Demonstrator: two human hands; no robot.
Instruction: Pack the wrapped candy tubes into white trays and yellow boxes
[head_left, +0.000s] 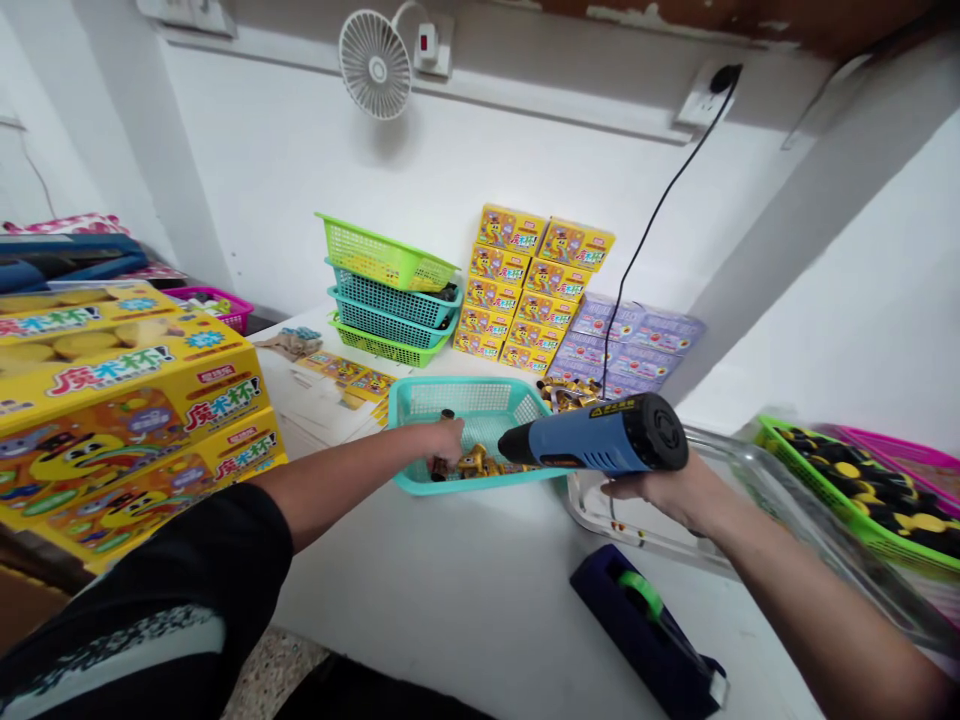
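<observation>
My right hand (664,490) grips a blue and black heat gun (581,437) by its handle. The gun's dark nozzle points left, over the turquoise plastic basket (465,486). My left hand (448,440) reaches into that basket, its fingers closed around a small dark cylindrical piece (448,413) whose top pokes out above them. Beside those fingers, several small gold-wrapped pieces (480,462) lie on the basket's floor. A black cord (651,215) runs from the wall socket down behind the gun.
Stacked yellow boxes (135,400) crowd the left side; more yellow boxes (529,290) and purple boxes (622,345) line the wall. Stacked baskets (390,300) stand behind. In front lies a tape dispenser (645,630). A clear tray (720,455) and a green basket (892,500) sit right.
</observation>
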